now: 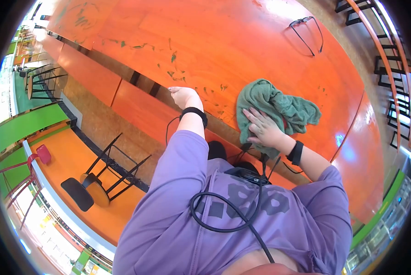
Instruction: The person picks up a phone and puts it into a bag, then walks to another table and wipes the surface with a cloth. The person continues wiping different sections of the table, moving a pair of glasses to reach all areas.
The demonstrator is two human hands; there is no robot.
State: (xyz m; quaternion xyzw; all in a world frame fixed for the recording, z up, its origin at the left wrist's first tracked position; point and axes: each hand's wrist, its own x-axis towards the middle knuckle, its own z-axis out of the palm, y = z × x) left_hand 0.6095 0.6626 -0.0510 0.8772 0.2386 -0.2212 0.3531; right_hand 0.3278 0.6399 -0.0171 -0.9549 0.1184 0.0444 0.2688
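Note:
A crumpled green cloth (pixel 283 107) lies on the orange table (pixel 242 50) near its front edge. My right hand (pixel 263 129) presses down on the cloth's near part, fingers spread over it. My left hand (pixel 185 96) rests at the table's front edge to the left of the cloth, fingers curled over the edge. Both wrists wear black bands. Green smears (pixel 173 57) and flecks mark the tabletop between my left hand and the far side.
A pair of glasses (pixel 306 34) lies on the table at the far right. An orange bench (pixel 88 73) runs below the table on the left. A round stool with black legs (pixel 95 188) stands on the floor. A black cable hangs over my purple shirt.

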